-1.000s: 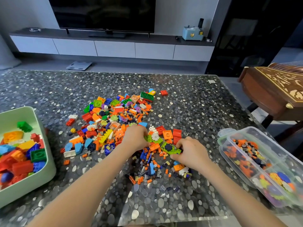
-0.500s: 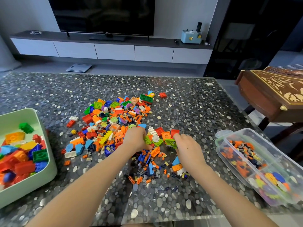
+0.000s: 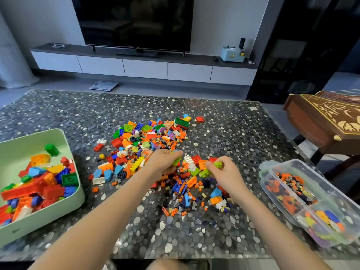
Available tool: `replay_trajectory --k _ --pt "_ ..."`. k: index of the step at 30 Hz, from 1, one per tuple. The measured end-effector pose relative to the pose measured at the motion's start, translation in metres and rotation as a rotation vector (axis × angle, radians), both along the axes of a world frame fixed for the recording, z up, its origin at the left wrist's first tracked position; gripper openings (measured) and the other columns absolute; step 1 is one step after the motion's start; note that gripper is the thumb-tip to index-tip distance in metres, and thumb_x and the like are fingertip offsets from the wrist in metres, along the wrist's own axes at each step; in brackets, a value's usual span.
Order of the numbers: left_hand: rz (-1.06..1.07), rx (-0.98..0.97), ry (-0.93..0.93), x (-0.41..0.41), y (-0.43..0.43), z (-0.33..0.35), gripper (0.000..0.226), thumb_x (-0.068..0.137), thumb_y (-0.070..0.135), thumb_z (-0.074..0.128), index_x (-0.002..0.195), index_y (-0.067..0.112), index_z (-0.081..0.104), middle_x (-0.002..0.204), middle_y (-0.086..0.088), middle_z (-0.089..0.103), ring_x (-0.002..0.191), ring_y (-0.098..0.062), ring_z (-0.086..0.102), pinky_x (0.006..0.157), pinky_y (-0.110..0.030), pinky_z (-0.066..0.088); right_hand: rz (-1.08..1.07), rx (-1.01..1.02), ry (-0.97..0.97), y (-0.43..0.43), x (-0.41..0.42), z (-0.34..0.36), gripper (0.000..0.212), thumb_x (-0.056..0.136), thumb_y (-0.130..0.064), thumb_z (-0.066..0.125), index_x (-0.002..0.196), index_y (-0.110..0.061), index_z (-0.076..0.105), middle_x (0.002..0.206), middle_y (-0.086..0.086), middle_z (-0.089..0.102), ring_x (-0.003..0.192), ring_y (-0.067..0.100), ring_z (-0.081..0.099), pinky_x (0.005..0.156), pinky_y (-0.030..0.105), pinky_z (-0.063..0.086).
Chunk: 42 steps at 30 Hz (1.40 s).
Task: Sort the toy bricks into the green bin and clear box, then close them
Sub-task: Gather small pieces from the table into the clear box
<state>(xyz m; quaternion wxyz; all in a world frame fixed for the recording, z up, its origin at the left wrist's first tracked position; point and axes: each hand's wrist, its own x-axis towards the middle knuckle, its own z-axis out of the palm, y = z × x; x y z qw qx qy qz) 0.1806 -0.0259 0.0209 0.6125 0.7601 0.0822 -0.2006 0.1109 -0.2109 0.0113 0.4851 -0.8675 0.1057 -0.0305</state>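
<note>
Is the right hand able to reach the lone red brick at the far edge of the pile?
Probably yes: the red brick lies apart on bare table, nothing covering it, beyond the right hand.

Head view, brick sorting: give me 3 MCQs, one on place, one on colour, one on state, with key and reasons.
1. Where does the green bin sit relative to the brick pile?
A. On the person's left
B. On the person's right
C. Beyond the pile, by the far table edge

2. What colour is the brick pinched in the right hand?
A. Red
B. Lime green
C. White

3. What state is the clear box in?
A. Lid shut
C. Open and empty
B. Open, with small pieces inside

Key:
1 A: the bin stands at the left table edge, the pile at the centre.
2 B: a lime green brick shows between the right hand's fingers.
3 B: no lid covers the top, and orange, dark and purple pieces lie in its compartments.
</note>
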Motion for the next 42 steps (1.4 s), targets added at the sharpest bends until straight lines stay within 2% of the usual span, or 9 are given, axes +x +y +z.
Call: replay_trajectory --k 6,10,14,18,23,27,32,35,42 --pt "0.079 -0.279 0.205 -0.011 0.030 0.011 0.021 0.088 0.022 0.065 0.085 0.008 0.050 0.078 -0.006 0.056 0.068 -0.016 0.063 0.046 -0.018 0.053 0.183 -0.408 0.065 0.022 0.007 -0.009 0.020 0.095 -0.024 0.046 0.112 -0.020 0.055 0.067 -0.006 0.052 0.050 0.009 0.040 0.048 0.025 0.028" --pt "0.100 -0.287 0.175 -0.016 0.053 0.017 0.023 0.086 0.017 0.066 0.099 0.001 0.055 0.095 -0.008 0.053 0.069 -0.011 0.060 0.052 -0.017 0.055 0.352 -0.851 0.130 0.031 0.009 -0.015 0.034 0.093 -0.029 0.051 0.127 -0.028 0.053 0.119 0.000 0.059 0.095 0.020 0.060 0.070 0.029 0.047" --pt "0.129 -0.259 0.103 -0.022 0.080 0.027 0.025 0.084 0.014 0.067 0.102 -0.003 0.060 0.097 -0.010 0.055 0.075 -0.014 0.058 0.053 -0.018 0.055 0.354 -0.898 0.145 0.036 0.009 -0.015 0.030 0.092 -0.029 0.054 0.122 -0.023 0.055 0.120 0.002 0.059 0.104 0.022 0.058 0.081 0.034 0.051" --pt "0.100 -0.152 0.011 -0.032 0.126 0.038 0.014 0.083 0.012 0.069 0.092 0.001 0.065 0.081 -0.008 0.060 0.067 -0.014 0.060 0.057 -0.019 0.055 0.313 -0.651 0.175 0.053 0.012 0.006 0.026 0.091 -0.037 0.057 0.112 -0.021 0.057 0.096 -0.004 0.061 0.080 0.015 0.058 0.061 0.026 0.044" --pt "0.243 0.000 -0.041 -0.041 0.195 0.040 0.014 0.082 -0.004 0.066 0.075 0.005 0.059 0.074 -0.014 0.057 0.067 -0.022 0.054 0.063 -0.026 0.049 0.260 0.218 0.428 0.111 0.018 0.040 0.020 0.092 -0.025 0.059 0.077 -0.012 0.054 0.051 -0.002 0.040 0.042 0.013 0.035 0.045 0.024 0.027" --pt "0.377 0.228 -0.142 -0.048 0.240 0.031 0.022 0.081 -0.006 0.064 0.068 0.011 0.058 0.071 -0.011 0.055 0.059 -0.016 0.048 0.051 -0.016 0.040 0.294 0.466 0.528 0.186 0.024 0.058 0.008 0.092 -0.024 0.059 0.090 -0.017 0.056 0.063 0.001 0.049 0.053 0.013 0.046 0.046 0.021 0.038" --pt "0.433 0.432 -0.154 -0.048 0.272 0.029 0.024 0.084 0.002 0.059 0.107 0.006 0.066 0.098 -0.014 0.064 0.089 -0.026 0.060 0.075 -0.029 0.047 0.390 0.495 0.487 0.280 0.025 0.072 0.016 0.092 -0.023 0.058 0.079 -0.014 0.057 0.059 0.000 0.056 0.049 0.009 0.053 0.042 0.018 0.045" --pt "0.493 0.398 -0.202 -0.047 0.276 0.033 0.037 0.084 -0.005 0.047 0.114 0.009 0.064 0.103 -0.015 0.063 0.080 -0.022 0.052 0.063 -0.026 0.041 0.416 0.548 0.485 0.308 0.031 0.071 0.019 0.094 -0.029 0.058 0.098 -0.011 0.060 0.083 0.002 0.062 0.072 0.011 0.063 0.066 0.025 0.058" --pt "0.524 0.375 -0.287 -0.045 0.247 0.040 0.048 0.080 -0.012 0.035 0.111 0.009 0.066 0.115 -0.011 0.064 0.101 -0.024 0.058 0.068 -0.024 0.042 0.259 0.602 0.398 0.260 0.025 0.059 0.041 0.099 -0.010 0.046 0.131 0.015 0.042 0.131 0.040 0.042 0.097 0.039 0.062 0.099 0.041 0.046"
